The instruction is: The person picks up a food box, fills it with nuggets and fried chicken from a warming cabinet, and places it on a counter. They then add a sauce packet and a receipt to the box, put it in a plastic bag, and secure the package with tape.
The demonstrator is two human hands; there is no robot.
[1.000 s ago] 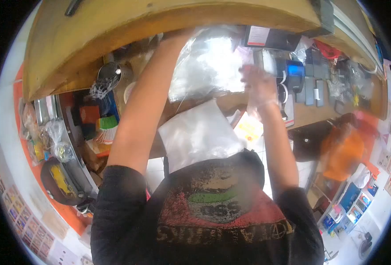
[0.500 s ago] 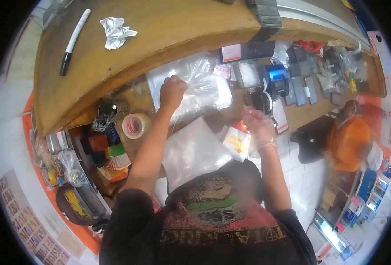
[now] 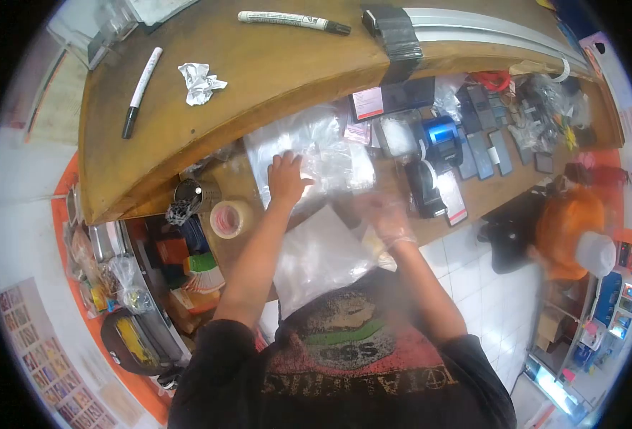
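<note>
My left hand (image 3: pixel 287 177) lies with fingers apart on a stack of clear plastic bags (image 3: pixel 334 136) on the lower counter. Motion smears my right hand (image 3: pixel 386 216), hovering near the right edge of the stack; I cannot tell whether it holds anything. Something see-through wraps its wrist. Between my forearms, close against the shirt, lies a translucent plastic sheet or bag (image 3: pixel 323 254). A pale packet (image 3: pixel 376 247) shows partly at its right edge, below my right hand.
A tape roll (image 3: pixel 231 219) and a mesh cup (image 3: pixel 191 193) stand left. Phones (image 3: pixel 479 154) and a black device with a blue top (image 3: pixel 442 136) are right. Markers (image 3: pixel 143 93) and crumpled paper (image 3: pixel 200 84) lie on the upper ledge. A person in orange (image 3: pixel 569 229) is at right.
My right hand has moved left and up from beside the white-and-yellow packet towards the bag stack. My left hand's fingers have spread. The view has shifted, bringing a second marker into sight.
</note>
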